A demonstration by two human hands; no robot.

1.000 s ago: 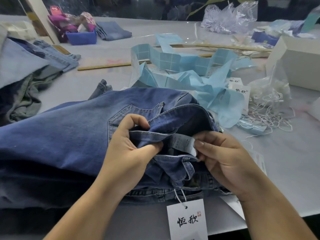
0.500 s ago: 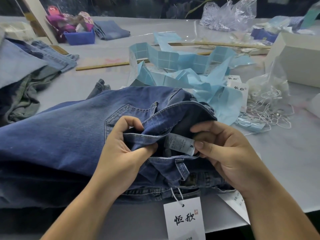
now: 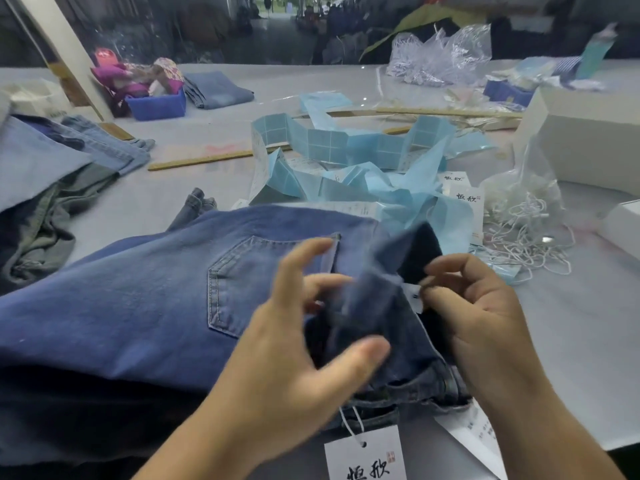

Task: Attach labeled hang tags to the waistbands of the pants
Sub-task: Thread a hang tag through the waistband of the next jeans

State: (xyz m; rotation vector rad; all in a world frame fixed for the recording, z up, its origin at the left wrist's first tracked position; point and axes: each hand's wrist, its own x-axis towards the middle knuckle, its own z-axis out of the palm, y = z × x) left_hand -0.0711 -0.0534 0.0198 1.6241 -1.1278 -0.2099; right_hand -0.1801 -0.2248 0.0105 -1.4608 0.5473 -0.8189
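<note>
A pair of blue jeans (image 3: 145,296) lies across the near side of the grey bench (image 3: 571,323), back pocket up, on top of darker denim stacked beneath it. The waistband end is at the right, bunched and lifted between the person's two hands, and it is blurred there. The left hand (image 3: 298,358) hovers over the fabric with its fingers (image 3: 304,258) spread and relaxed, thumb stretched toward the waistband; I see no grip on anything. The right hand (image 3: 485,313) is curled at the waistband's edge, and its fingertips seem to pinch the small white sewn-in label (image 3: 414,297) there, though the blur makes the hold hard to judge. A white hang tag (image 3: 365,455) with dark printed characters hangs on a white string from the waistband of a lower pair at the bench's front edge, and another white tag (image 3: 464,434) pokes out beside it under the right wrist. Beyond the jeans sits a tangle of pale blue sticker backing strips (image 3: 349,150), with more loose tags (image 3: 467,199) just to the right of it. Next to those is a clear bag and a spill of white strings (image 3: 526,233). A white box (image 3: 585,140) stands at the far right. Two long wooden rulers (image 3: 207,159) lie farther back. More folded denim (image 3: 52,161) is piled at the left, and a blue bin (image 3: 157,105) of bright cloth stands well back.
</note>
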